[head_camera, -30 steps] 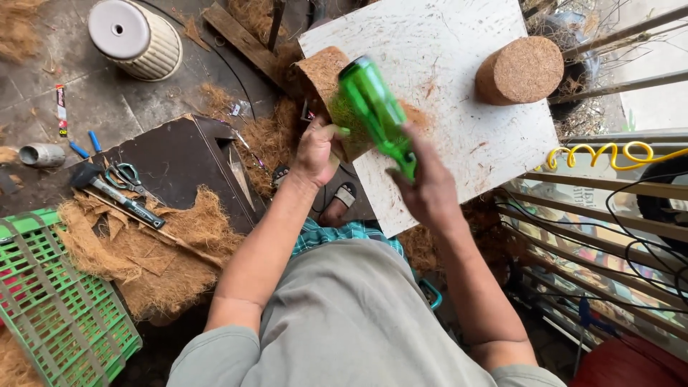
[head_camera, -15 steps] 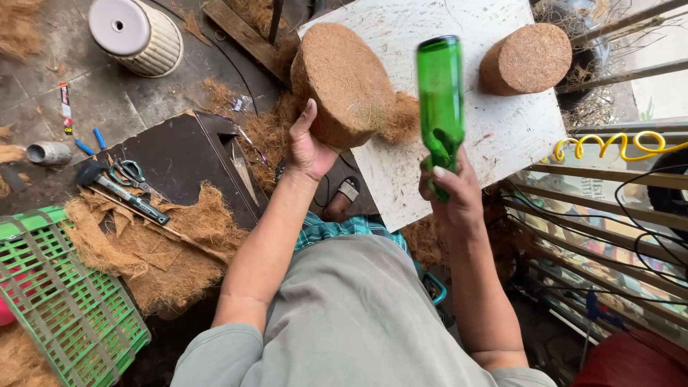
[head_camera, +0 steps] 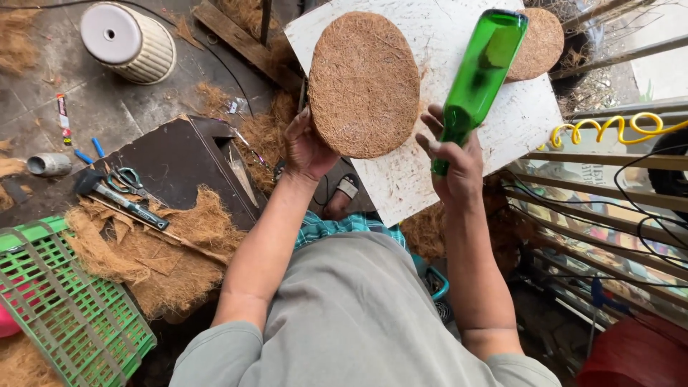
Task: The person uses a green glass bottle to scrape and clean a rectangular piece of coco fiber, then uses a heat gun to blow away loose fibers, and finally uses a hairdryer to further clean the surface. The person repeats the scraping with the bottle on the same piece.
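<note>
Currently my left hand (head_camera: 307, 149) grips the lower edge of a round coir fibre pot (head_camera: 364, 84), fingers clamped on its rim with the thumb up along the side. Pot is tipped so its flat brown base faces me; it sits over the near-left part of the white board (head_camera: 437, 179), which is scuffed and dusted with loose fibre.

My right hand (head_camera: 453, 163) holds a green glass bottle (head_camera: 479, 75) by the neck, fingers wrapped tight around it. Bottle tilted, heavy end up and to the right, just beside the pot but not touching it as far as I can tell.

Second coir pot (head_camera: 539, 43) at the far right corner of the board, partly hidden behind the bottle's end.

Surroundings, left side: dark wooden box (head_camera: 179, 154) with a heap of coir sheet scraps (head_camera: 143, 247) spread against it; hammer (head_camera: 118, 195) and scissors (head_camera: 129, 178) lying on top, side by side. Green plastic crate (head_camera: 68, 312) at lower left. Upturned cream ribbed plant pot (head_camera: 129, 41) on the concrete floor, well apart from the work. Small grey tube (head_camera: 49, 164) near the left edge.

Right side: yellow coiled hose (head_camera: 616, 127) along a metal rail.
</note>
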